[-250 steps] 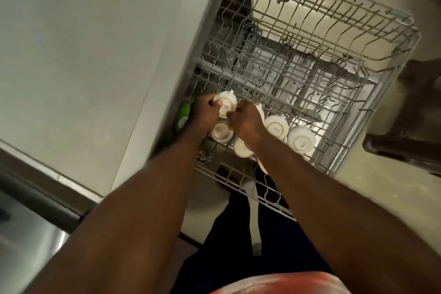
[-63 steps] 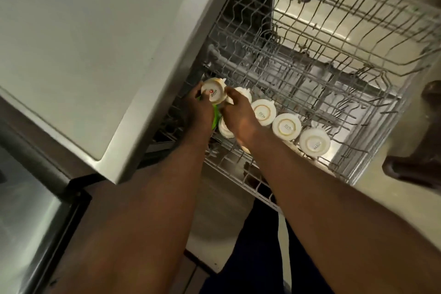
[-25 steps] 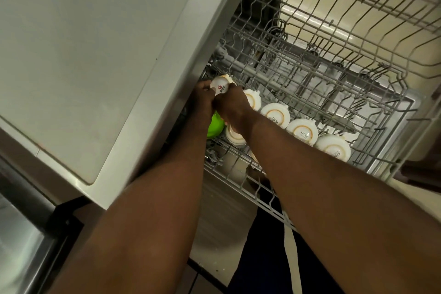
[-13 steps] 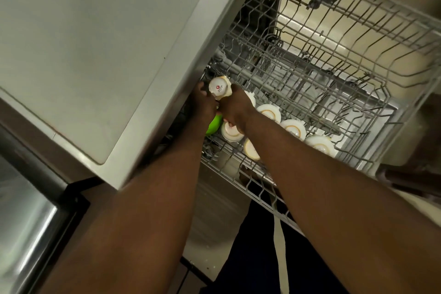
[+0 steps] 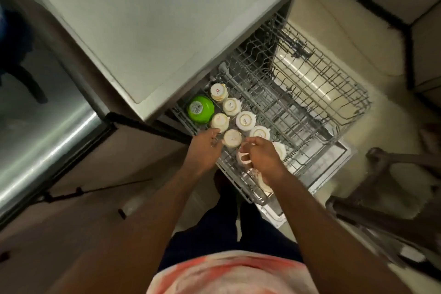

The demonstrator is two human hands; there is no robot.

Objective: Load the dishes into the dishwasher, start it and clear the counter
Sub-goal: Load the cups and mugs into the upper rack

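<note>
One mug point(image 5: 239, 159), handle pinched by right hand point(image 5: 263, 159), left hand point(image 5: 204, 149) fingers point(image 5: 213, 132) relaxed

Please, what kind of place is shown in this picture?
Most likely a home kitchen. A dishwasher rack is pulled out from under a counter and holds upturned cups and a green bowl. A shiny steel surface lies to the left.

Rack point(image 5: 310, 93) — thin grey wire with a dull metal sheen; cups point(image 5: 245, 120) smooth, white, faintly glossy; bowl point(image 5: 202, 112) shiny green plastic; counter point(image 5: 155, 19) smooth matt grey; left panel point(image 5: 47, 138) — brushed, reflective steel; shirt point(image 5: 226, 272) soft cloth.
</note>
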